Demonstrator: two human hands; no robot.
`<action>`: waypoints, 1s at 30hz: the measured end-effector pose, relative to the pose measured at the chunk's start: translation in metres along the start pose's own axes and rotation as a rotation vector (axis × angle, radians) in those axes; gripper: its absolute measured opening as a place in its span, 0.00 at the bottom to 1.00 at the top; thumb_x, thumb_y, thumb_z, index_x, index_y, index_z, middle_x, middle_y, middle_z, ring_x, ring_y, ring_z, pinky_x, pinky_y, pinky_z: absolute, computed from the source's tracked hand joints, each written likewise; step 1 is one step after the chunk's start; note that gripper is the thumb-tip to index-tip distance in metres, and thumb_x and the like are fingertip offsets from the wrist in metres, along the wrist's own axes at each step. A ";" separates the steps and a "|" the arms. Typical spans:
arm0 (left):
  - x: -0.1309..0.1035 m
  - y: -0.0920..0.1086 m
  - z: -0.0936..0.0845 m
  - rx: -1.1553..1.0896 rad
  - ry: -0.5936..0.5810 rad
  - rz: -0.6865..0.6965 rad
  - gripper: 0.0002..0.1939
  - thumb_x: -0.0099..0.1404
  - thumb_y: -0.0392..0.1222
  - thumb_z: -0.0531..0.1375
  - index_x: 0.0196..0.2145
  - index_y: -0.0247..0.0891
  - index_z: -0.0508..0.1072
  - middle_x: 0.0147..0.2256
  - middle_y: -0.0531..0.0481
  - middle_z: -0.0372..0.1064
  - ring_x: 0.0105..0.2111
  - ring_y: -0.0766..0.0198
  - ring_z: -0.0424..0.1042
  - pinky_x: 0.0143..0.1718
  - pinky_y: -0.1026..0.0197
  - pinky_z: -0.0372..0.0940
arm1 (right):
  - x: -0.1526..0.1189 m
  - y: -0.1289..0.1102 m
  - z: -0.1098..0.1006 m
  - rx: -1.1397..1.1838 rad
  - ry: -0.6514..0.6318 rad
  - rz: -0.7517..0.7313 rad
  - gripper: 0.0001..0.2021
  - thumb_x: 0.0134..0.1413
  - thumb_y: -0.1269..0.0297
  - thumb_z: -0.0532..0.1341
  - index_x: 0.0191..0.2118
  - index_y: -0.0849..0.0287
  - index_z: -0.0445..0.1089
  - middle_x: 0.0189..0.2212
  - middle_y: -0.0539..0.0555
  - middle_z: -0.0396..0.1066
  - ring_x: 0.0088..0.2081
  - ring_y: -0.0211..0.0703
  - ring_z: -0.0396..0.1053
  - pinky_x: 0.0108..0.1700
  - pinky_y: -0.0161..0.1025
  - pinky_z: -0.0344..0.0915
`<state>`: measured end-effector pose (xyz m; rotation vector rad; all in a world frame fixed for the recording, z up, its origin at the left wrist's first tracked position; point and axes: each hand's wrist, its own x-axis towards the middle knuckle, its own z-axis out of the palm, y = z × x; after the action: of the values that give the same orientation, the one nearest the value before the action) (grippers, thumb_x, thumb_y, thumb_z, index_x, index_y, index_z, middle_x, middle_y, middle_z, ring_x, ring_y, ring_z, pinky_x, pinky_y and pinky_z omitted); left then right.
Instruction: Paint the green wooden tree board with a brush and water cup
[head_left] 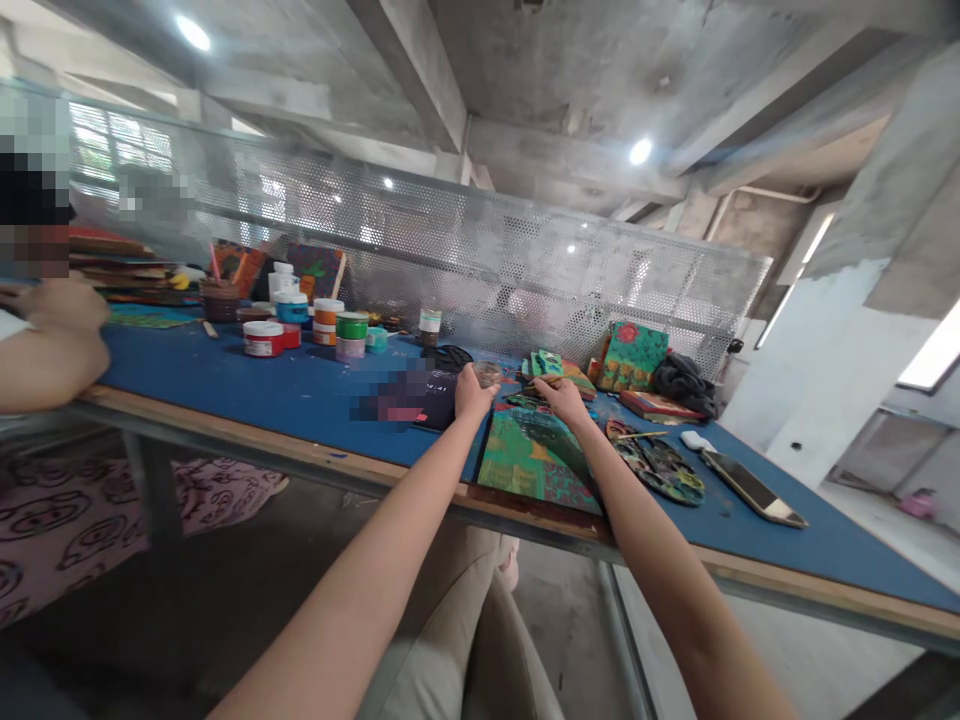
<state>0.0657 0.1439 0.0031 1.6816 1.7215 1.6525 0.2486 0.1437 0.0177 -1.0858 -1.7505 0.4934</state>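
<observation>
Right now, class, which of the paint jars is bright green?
The bright green jar, just above the pale pink one in view, unlike the orange jar and teal jar beside it.

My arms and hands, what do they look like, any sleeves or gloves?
Your left arm and right arm show no sleeve, watch or bracelet. The left hand and right hand are slim and ungloved; rings or nail polish would be too small to make out.

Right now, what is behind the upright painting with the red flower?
The perforated metal screen rises behind the upright painting. Anything else directly behind the painted face is covered by it and can't be seen.
</observation>
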 end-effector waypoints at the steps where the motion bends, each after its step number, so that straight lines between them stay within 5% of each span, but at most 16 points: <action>1: 0.000 0.000 0.000 -0.001 0.000 0.000 0.26 0.52 0.34 0.66 0.47 0.34 0.63 0.47 0.39 0.68 0.50 0.54 0.68 0.51 0.57 0.62 | 0.000 0.000 0.000 0.001 -0.011 -0.002 0.16 0.47 0.51 0.57 0.27 0.59 0.72 0.27 0.52 0.73 0.30 0.43 0.69 0.32 0.36 0.64; 30: 0.003 -0.002 0.002 -0.004 -0.003 -0.011 0.27 0.51 0.35 0.67 0.47 0.36 0.63 0.47 0.40 0.67 0.50 0.53 0.68 0.50 0.57 0.62 | -0.005 -0.003 -0.008 0.027 0.039 0.074 0.13 0.45 0.53 0.58 0.23 0.59 0.69 0.21 0.52 0.70 0.26 0.43 0.68 0.26 0.36 0.64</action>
<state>0.0649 0.1475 0.0021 1.6692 1.7220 1.6472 0.2551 0.1366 0.0211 -1.1371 -1.6698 0.5362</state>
